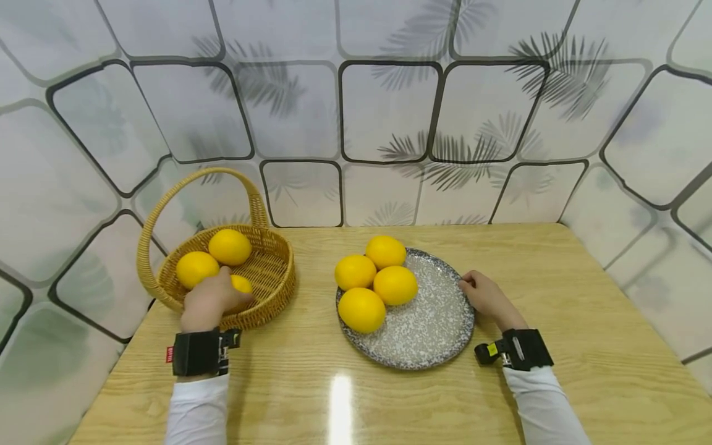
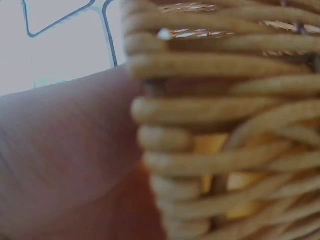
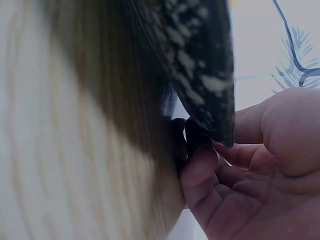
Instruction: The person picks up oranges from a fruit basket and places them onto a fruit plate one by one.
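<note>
My left hand (image 1: 214, 300) reaches over the near rim into a wicker basket (image 1: 280, 296) and grips a yellow lemon (image 1: 241, 283), mostly hidden under the fingers. Two more lemons, one at the left (image 1: 197, 269) and one behind (image 1: 230, 246), lie in the basket beside it. In the left wrist view the basket's weave (image 2: 210, 165) fills the right side and hides the fingertips. My right hand (image 1: 486, 296) pinches the right rim of a speckled grey plate (image 1: 434, 321). Its fingers (image 3: 200, 170) curl beneath the dark rim in the right wrist view.
Several lemons (image 1: 361, 310) sit grouped on the plate's left side. The basket's tall arched handle (image 1: 167, 201) rises over its left and back. Behind the wooden table (image 1: 311, 383) stands a patterned wall (image 1: 300, 191).
</note>
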`<state>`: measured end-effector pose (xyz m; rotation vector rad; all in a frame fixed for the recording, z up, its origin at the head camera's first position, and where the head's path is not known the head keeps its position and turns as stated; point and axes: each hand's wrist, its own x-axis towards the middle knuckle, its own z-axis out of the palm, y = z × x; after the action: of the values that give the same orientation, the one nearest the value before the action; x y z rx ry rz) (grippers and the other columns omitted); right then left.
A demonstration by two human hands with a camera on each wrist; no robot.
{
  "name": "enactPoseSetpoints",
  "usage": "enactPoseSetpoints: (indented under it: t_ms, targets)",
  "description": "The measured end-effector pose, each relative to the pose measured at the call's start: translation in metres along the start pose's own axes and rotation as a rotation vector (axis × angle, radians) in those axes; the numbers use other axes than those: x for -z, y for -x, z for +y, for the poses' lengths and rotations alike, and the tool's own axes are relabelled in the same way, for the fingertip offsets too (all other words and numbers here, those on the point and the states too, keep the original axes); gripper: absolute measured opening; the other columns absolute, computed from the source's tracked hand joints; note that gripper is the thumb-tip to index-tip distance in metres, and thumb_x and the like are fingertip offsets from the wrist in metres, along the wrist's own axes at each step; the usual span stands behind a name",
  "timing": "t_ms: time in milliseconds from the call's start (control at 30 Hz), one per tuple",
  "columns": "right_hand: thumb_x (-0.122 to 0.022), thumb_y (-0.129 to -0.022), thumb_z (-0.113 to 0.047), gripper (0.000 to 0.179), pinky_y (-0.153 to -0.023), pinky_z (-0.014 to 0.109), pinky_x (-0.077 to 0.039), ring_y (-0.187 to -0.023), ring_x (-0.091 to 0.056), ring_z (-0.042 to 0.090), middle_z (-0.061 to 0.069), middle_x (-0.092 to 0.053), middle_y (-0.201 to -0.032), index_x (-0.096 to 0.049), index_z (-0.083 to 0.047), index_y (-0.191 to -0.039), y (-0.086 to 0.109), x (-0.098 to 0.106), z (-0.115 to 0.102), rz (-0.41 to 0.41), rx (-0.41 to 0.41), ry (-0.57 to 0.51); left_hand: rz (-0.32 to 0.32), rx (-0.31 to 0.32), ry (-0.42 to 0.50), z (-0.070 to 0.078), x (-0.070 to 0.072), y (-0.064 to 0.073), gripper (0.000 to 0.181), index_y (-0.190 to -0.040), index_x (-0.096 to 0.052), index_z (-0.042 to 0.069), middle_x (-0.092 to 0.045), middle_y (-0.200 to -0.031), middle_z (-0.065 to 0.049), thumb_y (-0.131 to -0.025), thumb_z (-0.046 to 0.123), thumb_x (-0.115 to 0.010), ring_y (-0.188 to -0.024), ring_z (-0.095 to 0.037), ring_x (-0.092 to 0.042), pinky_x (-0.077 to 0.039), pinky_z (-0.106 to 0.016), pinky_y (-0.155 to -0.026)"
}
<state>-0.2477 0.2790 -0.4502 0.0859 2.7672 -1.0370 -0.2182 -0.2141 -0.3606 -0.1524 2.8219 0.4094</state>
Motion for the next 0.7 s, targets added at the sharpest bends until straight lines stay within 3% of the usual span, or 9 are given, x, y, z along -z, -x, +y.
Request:
enactPoseSetpoints:
  t_ms: [233,433,700]
  targets:
    - [-0.037,-0.103,-0.018,0.037,-0.081,0.045,-0.046,-0.099,-0.052,0.035,0.030,-0.056,-0.118,-0.049,0.009,-0.124,-0.0007,0.0016,-0.0010,0.005,0.006,0.011,-0.031,-0.086,-0.038,-0.0028,0.0018,0.0022,0.080,-0.145,-0.028,-0.008,-0.041,-0.131,-0.050,-0.086,0.038,-0.056,-0.114,-0.061,-0.046,-0.045,-0.071,-0.086]
    - [-0.037,-0.103,-0.017,0.035,-0.081,0.046,-0.046,-0.098,-0.052,0.035,0.031,-0.057,-0.116,-0.050,0.010,-0.122,0.0004,0.0013,-0.0014,0.016,0.021,0.013,-0.006,-0.122,-0.076,-0.0043,0.0013,0.0008,0.079,-0.144,-0.033,-0.005,-0.041,-0.130,-0.051,-0.085,0.040,-0.058,-0.107,-0.062,-0.049,-0.046,-0.070,-0.083]
    - [-0.037,-0.103,-0.016,0.035,-0.079,0.043,-0.046,-0.096,-0.052,0.034,0.030,-0.057,-0.114,-0.050,0.010,-0.121,0.0008,-0.0009,0.0005,0.019,0.024,0.012,0.136,-0.168,-0.082,-0.0007,0.0006,-0.0022,0.076,-0.142,-0.039,0.002,-0.043,-0.127,-0.047,-0.080,0.038,-0.063,-0.099,-0.061,-0.049,-0.049,-0.068,-0.073]
